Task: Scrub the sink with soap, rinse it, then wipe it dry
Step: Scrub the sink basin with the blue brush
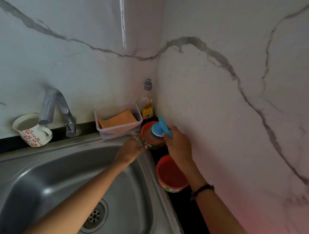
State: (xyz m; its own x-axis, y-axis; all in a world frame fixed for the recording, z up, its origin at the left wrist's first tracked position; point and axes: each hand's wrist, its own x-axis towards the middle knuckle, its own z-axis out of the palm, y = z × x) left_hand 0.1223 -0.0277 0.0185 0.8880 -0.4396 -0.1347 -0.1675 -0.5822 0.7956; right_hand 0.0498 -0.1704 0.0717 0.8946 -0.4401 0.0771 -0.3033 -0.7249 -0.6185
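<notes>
The steel sink (55,175) fills the lower left, its drain (95,215) near the bottom. At its back right corner stands a red soap tub (150,141). My right hand (178,145) grips the blue handle of a scrubber (159,129) whose steel-wool head is pressed into that tub. My left hand (131,149) reaches over the sink rim and touches the tub's left side, fingers fairly straight. The tub's contents are hidden by the scrubber.
A red lid (171,175) lies on the dark counter beside the sink. A clear tray (118,122) holds an orange sponge (118,120). A pump bottle (147,101) stands in the corner. The tap (57,108) and a flowered mug (32,129) are at the back left.
</notes>
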